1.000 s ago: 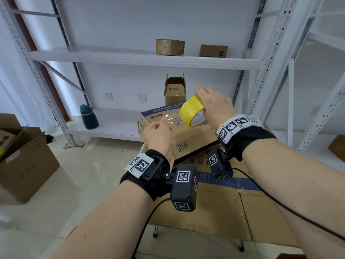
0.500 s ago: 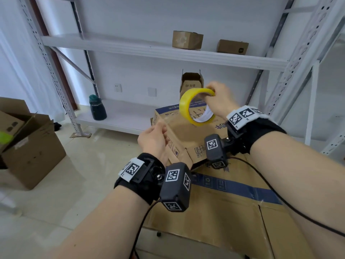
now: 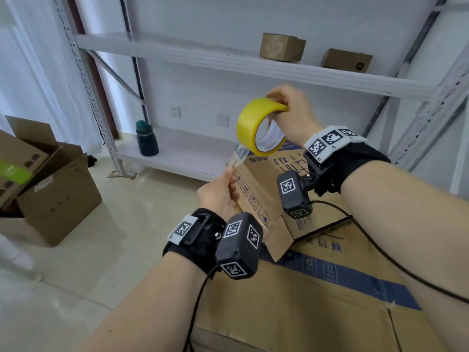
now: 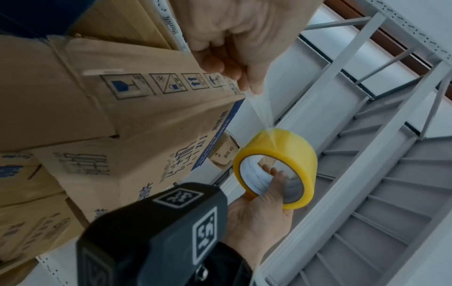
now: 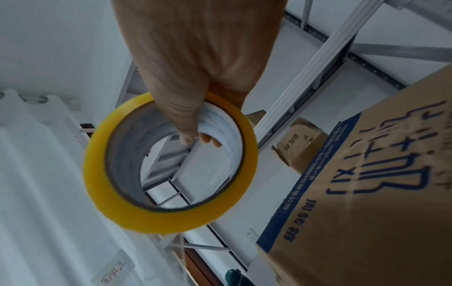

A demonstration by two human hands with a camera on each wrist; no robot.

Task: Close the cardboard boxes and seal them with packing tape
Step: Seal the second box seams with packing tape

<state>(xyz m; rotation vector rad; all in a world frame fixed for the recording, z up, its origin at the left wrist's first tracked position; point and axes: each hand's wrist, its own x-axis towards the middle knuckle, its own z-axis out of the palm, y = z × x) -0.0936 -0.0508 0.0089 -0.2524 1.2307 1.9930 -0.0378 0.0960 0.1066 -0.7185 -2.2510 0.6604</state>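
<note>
A yellow tape roll [image 3: 256,125] [image 4: 276,166] [image 5: 168,164] hangs in the air above a closed brown cardboard box [image 3: 274,189] [image 4: 122,108] [image 5: 367,193] with blue print. My right hand [image 3: 291,107] [image 4: 264,209] [image 5: 195,67] grips the roll, fingers through its core. A clear strip of tape [image 3: 237,154] [image 4: 260,108] runs down from the roll to my left hand [image 3: 219,196] [image 4: 234,44], which pinches its free end beside the box's left top edge. The box rests on a larger flat cardboard box [image 3: 317,295].
A metal shelf rack [image 3: 203,59] stands behind, with two small boxes [image 3: 283,47] on its upper shelf and a dark bottle [image 3: 146,138] on the lower one. An open carton [image 3: 48,184] sits on the floor at left. A small open box [image 5: 298,145] lies behind the task box.
My right hand lifted the roll up and away from the box top, drawing out a length of tape, while my left hand kept the free end low at the box's edge. The head view shifted left.
</note>
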